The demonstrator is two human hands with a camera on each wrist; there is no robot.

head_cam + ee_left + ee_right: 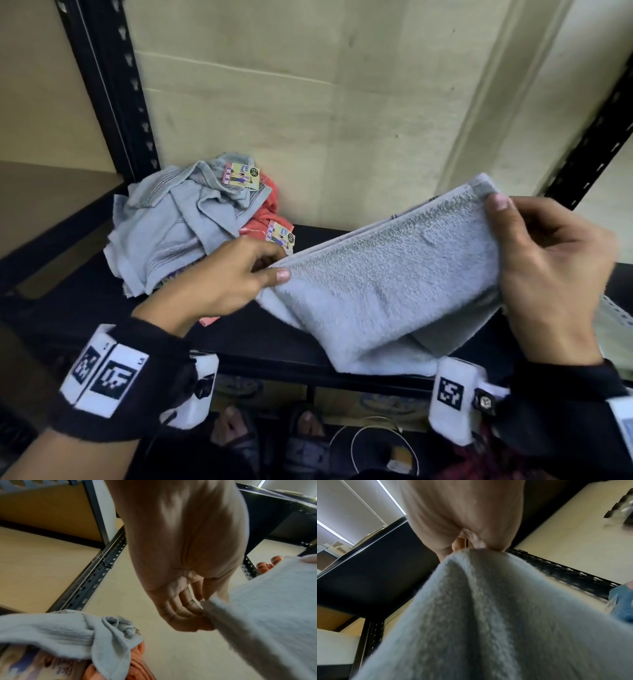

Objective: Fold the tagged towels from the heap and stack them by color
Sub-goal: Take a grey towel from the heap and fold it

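I hold a folded grey towel (387, 284) in the air over the black shelf (308, 346), its top edge slanting up to the right. My left hand (270, 265) pinches its lower left corner, thumb on top. My right hand (496, 205) pinches the upper right corner. The left wrist view shows the left hand (202, 609) curled onto the grey towel (267, 615). In the right wrist view the grey towel (471, 622) hangs from the right hand (471, 547). Behind the left hand lies the heap (185, 222) of grey and orange towels with paper tags (241, 175).
Black slotted uprights (113, 89) frame the shelf on both sides, with a beige wall (342, 113) behind. A bit of orange towel (209, 320) lies under my left wrist. Below the shelf edge I see feet in sandals (270, 442) and a white cable (376, 442).
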